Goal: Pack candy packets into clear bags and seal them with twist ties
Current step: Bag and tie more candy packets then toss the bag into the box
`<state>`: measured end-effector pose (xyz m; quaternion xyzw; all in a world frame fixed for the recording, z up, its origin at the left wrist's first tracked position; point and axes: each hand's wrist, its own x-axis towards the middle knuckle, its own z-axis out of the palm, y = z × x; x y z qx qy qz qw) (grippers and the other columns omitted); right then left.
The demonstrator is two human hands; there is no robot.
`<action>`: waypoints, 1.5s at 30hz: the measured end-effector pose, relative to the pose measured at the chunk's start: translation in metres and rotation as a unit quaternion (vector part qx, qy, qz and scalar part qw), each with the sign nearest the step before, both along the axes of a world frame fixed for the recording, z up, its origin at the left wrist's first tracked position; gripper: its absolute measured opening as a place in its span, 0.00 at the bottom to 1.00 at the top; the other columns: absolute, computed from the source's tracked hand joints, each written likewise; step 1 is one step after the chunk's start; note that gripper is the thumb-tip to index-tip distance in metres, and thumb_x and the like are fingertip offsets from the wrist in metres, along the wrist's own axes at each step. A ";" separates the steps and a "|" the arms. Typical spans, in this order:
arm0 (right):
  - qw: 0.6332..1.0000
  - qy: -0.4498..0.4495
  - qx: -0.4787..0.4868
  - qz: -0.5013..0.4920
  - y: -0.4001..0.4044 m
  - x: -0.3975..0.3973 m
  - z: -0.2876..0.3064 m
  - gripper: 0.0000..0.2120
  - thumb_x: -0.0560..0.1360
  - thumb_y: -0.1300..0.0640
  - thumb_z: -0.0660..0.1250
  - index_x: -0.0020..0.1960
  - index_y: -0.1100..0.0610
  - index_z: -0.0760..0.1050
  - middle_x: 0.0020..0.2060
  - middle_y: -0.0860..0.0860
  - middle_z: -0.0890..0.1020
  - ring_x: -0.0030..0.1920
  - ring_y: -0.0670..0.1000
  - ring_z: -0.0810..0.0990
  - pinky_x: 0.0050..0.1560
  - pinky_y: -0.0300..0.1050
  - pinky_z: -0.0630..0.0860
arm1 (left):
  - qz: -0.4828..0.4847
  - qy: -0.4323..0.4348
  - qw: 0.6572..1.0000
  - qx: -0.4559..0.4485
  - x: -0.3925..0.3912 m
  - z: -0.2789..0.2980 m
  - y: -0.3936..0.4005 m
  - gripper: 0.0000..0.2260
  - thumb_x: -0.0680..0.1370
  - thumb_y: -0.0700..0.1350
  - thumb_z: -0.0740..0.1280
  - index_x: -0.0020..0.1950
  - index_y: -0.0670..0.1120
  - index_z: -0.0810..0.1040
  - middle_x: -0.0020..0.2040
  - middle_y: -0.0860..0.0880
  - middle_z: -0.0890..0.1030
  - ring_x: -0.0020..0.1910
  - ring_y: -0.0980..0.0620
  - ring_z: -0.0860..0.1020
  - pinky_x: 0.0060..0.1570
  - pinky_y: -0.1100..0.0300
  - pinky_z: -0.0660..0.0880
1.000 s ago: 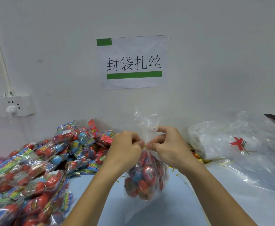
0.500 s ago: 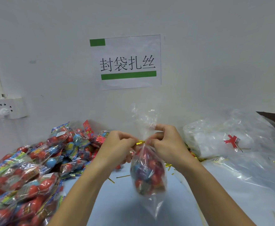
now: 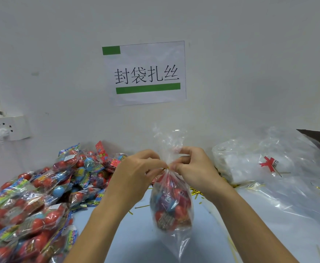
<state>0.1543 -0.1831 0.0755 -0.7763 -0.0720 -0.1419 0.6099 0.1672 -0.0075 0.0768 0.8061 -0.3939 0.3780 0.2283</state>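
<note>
On the table (image 3: 128, 236), a big heap of candy packets (image 3: 41, 196) to my left is not yet bagged, so most of the job looks undone. To my right lie loose clear bags (image 3: 269, 168), with spare gold ties (image 3: 195, 192) scattered between. One filled bag (image 3: 171, 207) hangs in front of me, candy inside, neck gathered. My left hand (image 3: 136, 175) and right hand (image 3: 195, 168) both pinch the gold twist tie (image 3: 165, 168) at that neck; the tie seems partly wound. Nothing blocks me.
</note>
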 end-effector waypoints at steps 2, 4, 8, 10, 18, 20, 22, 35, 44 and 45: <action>1.000 0.003 0.002 0.002 0.000 -0.001 0.000 0.17 0.74 0.68 0.69 0.57 0.51 0.76 0.37 0.49 0.87 0.38 0.43 0.85 0.34 0.28 0.74 | 0.005 -0.021 0.999 0.027 -0.002 0.001 0.001 0.06 0.71 0.36 0.77 0.44 0.46 0.87 0.40 0.51 0.83 0.30 0.49 0.80 0.28 0.53 0.78; 1.000 0.003 0.000 0.001 0.001 -0.001 0.001 0.17 0.74 0.68 0.70 0.52 0.47 0.75 0.35 0.47 0.86 0.36 0.40 0.84 0.32 0.27 0.73 | 0.020 -0.039 0.998 0.052 -0.004 0.002 0.000 0.08 0.69 0.34 0.78 0.42 0.46 0.86 0.39 0.50 0.82 0.28 0.48 0.79 0.26 0.53 0.78; 1.000 -0.010 0.008 -0.014 0.006 0.000 0.000 0.16 0.73 0.67 0.71 0.47 0.46 0.75 0.33 0.47 0.86 0.34 0.41 0.84 0.31 0.29 0.74 | 0.051 -0.053 0.997 0.026 -0.010 -0.001 -0.007 0.05 0.76 0.39 0.68 0.41 0.44 0.83 0.38 0.50 0.80 0.28 0.46 0.77 0.26 0.49 0.76; 0.999 -0.022 0.004 -0.041 0.009 0.002 -0.002 0.16 0.72 0.67 0.71 0.47 0.46 0.75 0.32 0.46 0.85 0.33 0.42 0.83 0.34 0.33 0.76 | 0.074 -0.027 0.997 -0.009 -0.013 -0.005 -0.015 0.06 0.75 0.42 0.66 0.40 0.44 0.81 0.38 0.50 0.79 0.31 0.45 0.77 0.29 0.48 0.75; 0.995 -0.064 -0.014 -0.070 0.017 0.003 -0.005 0.19 0.70 0.71 0.66 0.49 0.46 0.76 0.31 0.43 0.85 0.31 0.39 0.81 0.36 0.34 0.74 | 0.088 0.265 0.933 -0.226 -0.017 -0.003 -0.033 0.12 0.73 0.40 0.72 0.29 0.44 0.78 0.25 0.53 0.76 0.28 0.52 0.72 0.31 0.56 0.70; 0.996 -0.072 -0.014 -0.052 0.015 0.002 -0.002 0.20 0.71 0.71 0.67 0.52 0.48 0.76 0.30 0.44 0.84 0.31 0.39 0.81 0.35 0.31 0.73 | 0.051 0.392 0.871 -0.293 -0.017 0.003 -0.031 0.15 0.74 0.37 0.70 0.27 0.41 0.77 0.24 0.48 0.73 0.25 0.51 0.68 0.28 0.60 0.65; 0.996 -0.080 -0.007 -0.034 0.013 0.000 0.000 0.20 0.72 0.71 0.70 0.53 0.48 0.76 0.28 0.43 0.82 0.29 0.39 0.79 0.33 0.30 0.72 | 0.017 0.516 0.785 -0.344 -0.018 0.007 -0.028 0.20 0.75 0.36 0.67 0.22 0.45 0.73 0.23 0.49 0.65 0.22 0.52 0.60 0.24 0.63 0.57; 0.994 -0.107 -0.009 -0.028 0.008 -0.001 0.004 0.20 0.72 0.68 0.72 0.55 0.46 0.77 0.30 0.43 0.82 0.28 0.40 0.78 0.36 0.35 0.73 | -0.040 0.597 0.716 -0.359 -0.013 0.011 -0.014 0.10 0.77 0.43 0.69 0.36 0.43 0.75 0.29 0.49 0.71 0.20 0.55 0.61 0.24 0.63 0.56; 0.994 -0.081 0.037 -0.064 0.001 0.006 0.001 0.20 0.71 0.70 0.67 0.54 0.47 0.77 0.32 0.46 0.85 0.35 0.44 0.83 0.43 0.44 0.80 | 0.008 0.161 0.969 -0.188 -0.012 0.001 -0.019 0.05 0.73 0.40 0.75 0.43 0.50 0.86 0.40 0.57 0.83 0.30 0.58 0.77 0.35 0.66 0.75; 0.994 -0.078 0.046 -0.062 0.001 0.006 0.001 0.20 0.71 0.70 0.67 0.53 0.47 0.77 0.32 0.47 0.85 0.34 0.44 0.83 0.41 0.44 0.79 | 0.017 0.133 0.979 -0.156 -0.011 0.000 -0.019 0.04 0.73 0.41 0.75 0.45 0.49 0.86 0.43 0.57 0.83 0.33 0.57 0.78 0.38 0.66 0.76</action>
